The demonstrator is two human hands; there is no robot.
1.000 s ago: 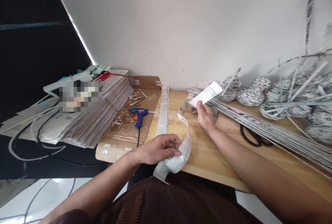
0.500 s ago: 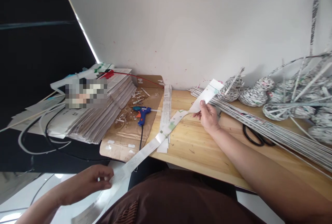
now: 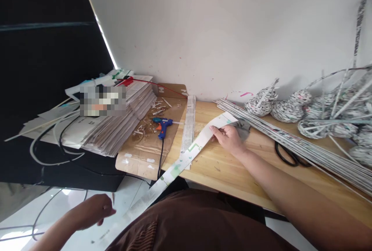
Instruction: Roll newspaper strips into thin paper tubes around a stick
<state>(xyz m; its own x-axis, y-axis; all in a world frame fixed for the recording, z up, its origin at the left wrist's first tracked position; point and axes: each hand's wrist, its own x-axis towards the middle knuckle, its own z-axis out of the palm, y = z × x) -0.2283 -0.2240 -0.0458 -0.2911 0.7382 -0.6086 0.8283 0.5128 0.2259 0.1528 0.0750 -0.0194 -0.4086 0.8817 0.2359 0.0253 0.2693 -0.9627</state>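
My right hand (image 3: 229, 136) pinches a long white paper strip (image 3: 200, 142) near its upper end, thumb on top. Green printed marks show on the strip, which slants down to the left over the table edge; its lower end blurs in front of my lap. My left hand (image 3: 97, 210) is closed at the lower left, apart from the strip. A thin pointed sliver shows by its fingers; what it is, I cannot make out. Behind the strip, a stack of printed paper strips (image 3: 190, 121) lies on the wooden table (image 3: 221, 158).
A blue glue gun (image 3: 165, 127) lies on cardboard (image 3: 136, 161) with paper scraps. Left of it stands a tall paper stack (image 3: 116, 130) with cables. Rolled paper sticks (image 3: 285, 142), black scissor handles (image 3: 285, 156) and woven paper shapes (image 3: 261, 99) are at the right.
My right hand has come lower with the strip's upper end, and more green print shows. My left hand has moved left and down, away from the strip. The view has shifted slightly.
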